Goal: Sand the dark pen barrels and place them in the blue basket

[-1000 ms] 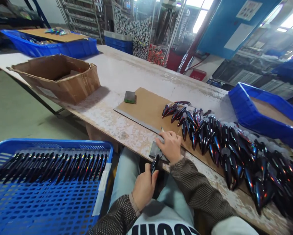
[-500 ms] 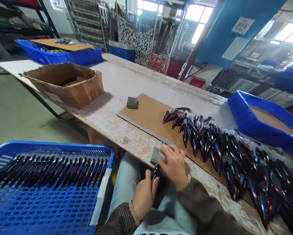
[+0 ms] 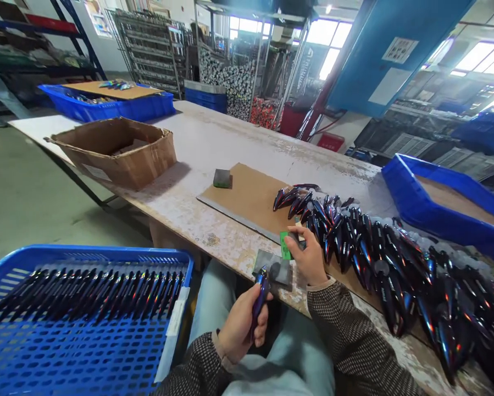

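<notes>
My left hand (image 3: 245, 322) is closed around a dark glossy fishing lure (image 3: 261, 285), its end pointing up toward the table edge. My right hand (image 3: 307, 254) pinches a small block with a green face (image 3: 286, 246), probably a sanding block, above the cardboard's near edge. Between the hands, a grey pad (image 3: 283, 275) and a greenish-grey sheet (image 3: 264, 258) lie at the table edge. Many similar dark lures with clear lips (image 3: 366, 247) are heaped on the cardboard sheet (image 3: 247, 192) to the right. A second grey block with a green side (image 3: 222, 177) rests on the cardboard's far left corner.
At lower left stands a blue perforated basket (image 3: 85, 352) with a row of dark lures. An open cardboard box (image 3: 148, 165) sits on the white table (image 3: 214, 132), with a blue bin (image 3: 118, 107) behind it. Another blue bin (image 3: 448, 214) is at the right.
My right hand has moved from the lure up and to the right, and the green-faced block now shows in it. My left hand has turned slightly, still holding the lure.
</notes>
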A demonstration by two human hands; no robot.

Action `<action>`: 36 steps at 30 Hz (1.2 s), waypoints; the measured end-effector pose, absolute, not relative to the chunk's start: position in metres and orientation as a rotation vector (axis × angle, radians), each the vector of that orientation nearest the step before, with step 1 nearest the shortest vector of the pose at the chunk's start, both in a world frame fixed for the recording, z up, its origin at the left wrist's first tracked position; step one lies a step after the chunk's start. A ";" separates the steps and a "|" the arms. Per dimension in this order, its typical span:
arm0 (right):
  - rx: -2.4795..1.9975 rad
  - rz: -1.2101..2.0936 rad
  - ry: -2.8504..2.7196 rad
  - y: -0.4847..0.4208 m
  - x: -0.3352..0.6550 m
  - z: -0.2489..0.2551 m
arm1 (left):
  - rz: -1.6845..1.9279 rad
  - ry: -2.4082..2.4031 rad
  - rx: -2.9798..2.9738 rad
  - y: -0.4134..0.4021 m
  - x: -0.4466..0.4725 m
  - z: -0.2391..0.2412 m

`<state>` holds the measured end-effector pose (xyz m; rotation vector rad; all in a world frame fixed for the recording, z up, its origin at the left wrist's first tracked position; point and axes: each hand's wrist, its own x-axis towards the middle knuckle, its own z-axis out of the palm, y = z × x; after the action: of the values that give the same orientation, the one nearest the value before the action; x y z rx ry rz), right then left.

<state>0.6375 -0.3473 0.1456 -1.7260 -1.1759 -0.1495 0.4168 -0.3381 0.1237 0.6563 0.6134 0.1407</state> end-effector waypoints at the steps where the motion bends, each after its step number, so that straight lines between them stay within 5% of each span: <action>1: -1.742 -0.168 -1.198 -0.349 0.631 0.145 | 0.117 0.590 0.547 -0.337 0.419 0.128; 36: -1.882 -0.252 -1.668 -0.336 0.591 0.148 | 0.196 0.724 0.390 -0.343 0.422 0.126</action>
<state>0.5909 -0.3356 0.1481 -1.8818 -1.6684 -0.2522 0.4218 -0.3426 0.1262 0.3898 0.7238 0.1962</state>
